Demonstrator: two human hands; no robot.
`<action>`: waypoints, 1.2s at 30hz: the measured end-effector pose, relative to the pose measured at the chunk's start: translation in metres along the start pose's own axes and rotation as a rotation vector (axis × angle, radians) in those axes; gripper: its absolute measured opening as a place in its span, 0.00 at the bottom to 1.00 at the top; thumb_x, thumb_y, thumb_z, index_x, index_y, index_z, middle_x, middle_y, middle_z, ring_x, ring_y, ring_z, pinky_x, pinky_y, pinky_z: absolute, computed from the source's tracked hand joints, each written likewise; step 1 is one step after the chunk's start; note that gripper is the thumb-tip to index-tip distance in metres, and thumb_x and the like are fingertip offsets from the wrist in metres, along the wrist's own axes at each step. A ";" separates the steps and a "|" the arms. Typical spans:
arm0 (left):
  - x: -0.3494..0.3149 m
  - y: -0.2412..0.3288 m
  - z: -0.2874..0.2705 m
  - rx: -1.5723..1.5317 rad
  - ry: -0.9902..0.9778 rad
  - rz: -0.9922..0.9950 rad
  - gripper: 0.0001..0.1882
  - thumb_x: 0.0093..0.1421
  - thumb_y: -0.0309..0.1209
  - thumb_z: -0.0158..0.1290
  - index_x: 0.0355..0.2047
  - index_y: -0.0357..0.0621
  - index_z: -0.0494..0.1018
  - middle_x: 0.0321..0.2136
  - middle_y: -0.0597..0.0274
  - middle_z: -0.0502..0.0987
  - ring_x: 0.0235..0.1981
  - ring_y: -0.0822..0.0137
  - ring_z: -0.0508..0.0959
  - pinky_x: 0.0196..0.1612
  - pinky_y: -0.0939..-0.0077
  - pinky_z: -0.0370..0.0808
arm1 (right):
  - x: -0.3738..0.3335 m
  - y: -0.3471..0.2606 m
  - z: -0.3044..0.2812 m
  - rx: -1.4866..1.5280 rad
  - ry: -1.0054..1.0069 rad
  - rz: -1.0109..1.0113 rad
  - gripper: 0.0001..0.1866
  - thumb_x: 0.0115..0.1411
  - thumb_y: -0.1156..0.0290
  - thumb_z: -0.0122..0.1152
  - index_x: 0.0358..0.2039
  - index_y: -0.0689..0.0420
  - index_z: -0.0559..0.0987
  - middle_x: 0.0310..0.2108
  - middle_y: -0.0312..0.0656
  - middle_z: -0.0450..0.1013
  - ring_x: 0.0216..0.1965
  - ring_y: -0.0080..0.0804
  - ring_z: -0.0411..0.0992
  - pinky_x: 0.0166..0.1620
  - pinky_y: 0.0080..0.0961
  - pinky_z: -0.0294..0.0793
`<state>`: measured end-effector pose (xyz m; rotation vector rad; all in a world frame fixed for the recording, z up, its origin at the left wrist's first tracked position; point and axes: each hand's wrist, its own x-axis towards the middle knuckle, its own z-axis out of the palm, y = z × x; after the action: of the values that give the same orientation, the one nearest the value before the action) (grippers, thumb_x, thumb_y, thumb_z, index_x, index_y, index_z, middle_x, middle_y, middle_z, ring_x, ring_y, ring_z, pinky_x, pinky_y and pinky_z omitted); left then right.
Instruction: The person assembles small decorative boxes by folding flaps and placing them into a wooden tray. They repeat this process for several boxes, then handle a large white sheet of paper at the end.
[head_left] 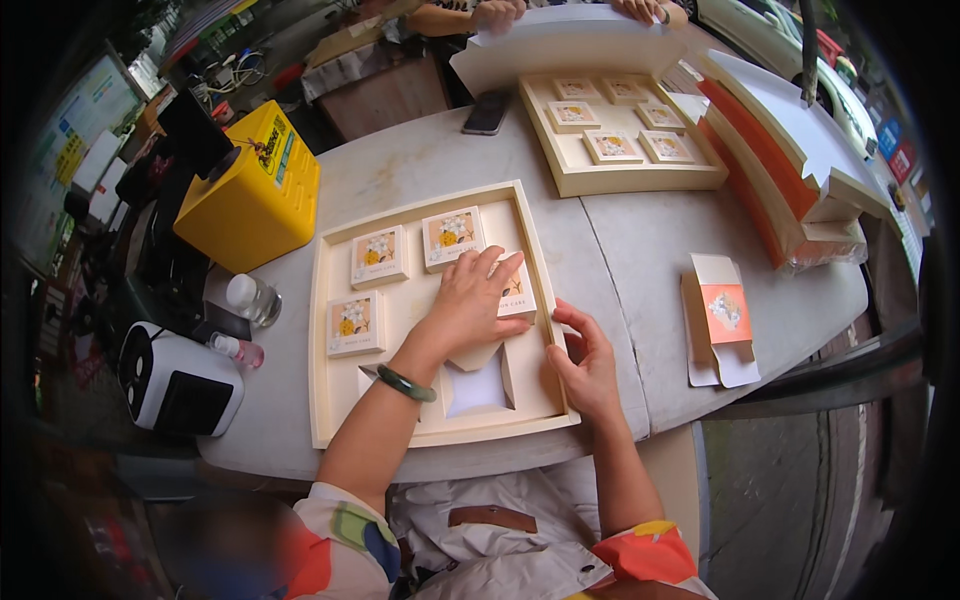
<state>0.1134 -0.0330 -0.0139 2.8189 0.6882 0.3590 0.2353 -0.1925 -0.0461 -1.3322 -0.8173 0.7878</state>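
Note:
In front of me lies a cream gift-box tray [550, 395] with square slots. Three small square flower-printed boxes [378, 256] sit in its far and left parts. My left hand [470, 300], with a green bangle on its wrist, is closed over another small box [517, 292] at the tray's right side, fingers across its top edge and thumb at its near edge. Part of that box is hidden under the hand. My right hand [587, 362] grips the tray's right rim, thumb on the edge. A near slot shows a white bottom.
Farther right stands a second tray [640, 182] with several small boxes; another person's hands [498, 14] hold a white sheet behind it. An orange-and-white carton [727, 315], stacked packaging [790, 170], a phone [487, 113], yellow box [255, 190], jar [255, 299] and white device [180, 380] surround me.

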 end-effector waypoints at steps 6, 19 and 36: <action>-0.008 0.002 0.012 0.094 0.043 -0.016 0.46 0.45 0.52 0.62 0.62 0.50 0.57 0.58 0.52 0.59 0.59 0.51 0.58 0.58 0.53 0.61 | 0.000 0.007 0.000 -0.013 0.004 -0.028 0.21 0.52 0.82 0.54 0.49 0.61 0.71 0.58 0.45 0.65 0.46 0.28 0.72 0.48 0.25 0.72; -0.015 0.004 0.016 0.054 0.038 -0.029 0.45 0.50 0.58 0.57 0.63 0.50 0.58 0.60 0.51 0.58 0.62 0.51 0.55 0.62 0.55 0.50 | 0.001 0.019 -0.002 0.030 0.010 -0.068 0.21 0.52 0.82 0.55 0.50 0.61 0.71 0.58 0.44 0.65 0.43 0.25 0.73 0.45 0.22 0.73; -0.021 0.011 0.019 0.143 0.110 -0.071 0.45 0.49 0.58 0.58 0.63 0.54 0.59 0.62 0.39 0.52 0.66 0.42 0.47 0.64 0.49 0.48 | 0.002 0.020 -0.003 0.076 -0.006 -0.060 0.20 0.53 0.82 0.56 0.48 0.60 0.71 0.58 0.43 0.64 0.44 0.25 0.72 0.46 0.22 0.72</action>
<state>0.1055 -0.0548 -0.0324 2.9167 0.8676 0.4727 0.2382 -0.1910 -0.0663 -1.2336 -0.8207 0.7686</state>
